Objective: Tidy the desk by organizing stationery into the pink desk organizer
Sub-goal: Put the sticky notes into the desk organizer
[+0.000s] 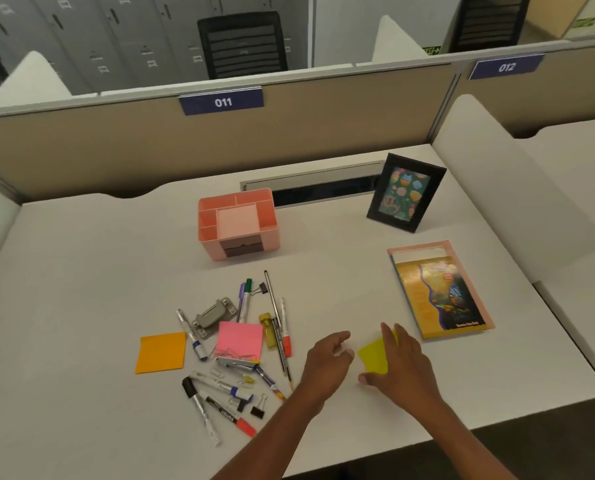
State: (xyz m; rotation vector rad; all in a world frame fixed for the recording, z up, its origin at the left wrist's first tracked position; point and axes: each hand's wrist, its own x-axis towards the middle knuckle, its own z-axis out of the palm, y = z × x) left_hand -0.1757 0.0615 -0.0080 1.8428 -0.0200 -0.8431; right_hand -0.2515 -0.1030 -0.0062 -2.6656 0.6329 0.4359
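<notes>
Your square yellow sticky-note pad shows a plain, bright face, down near the front of the white desk. Your right hand grips it, thumb at the near corner, fingers curled over the far edge. Your left hand is just beside its left edge, fingers loosely curled; touching or not, I can't tell. The pink plastic desk organizer stands well apart, further back.
</notes>
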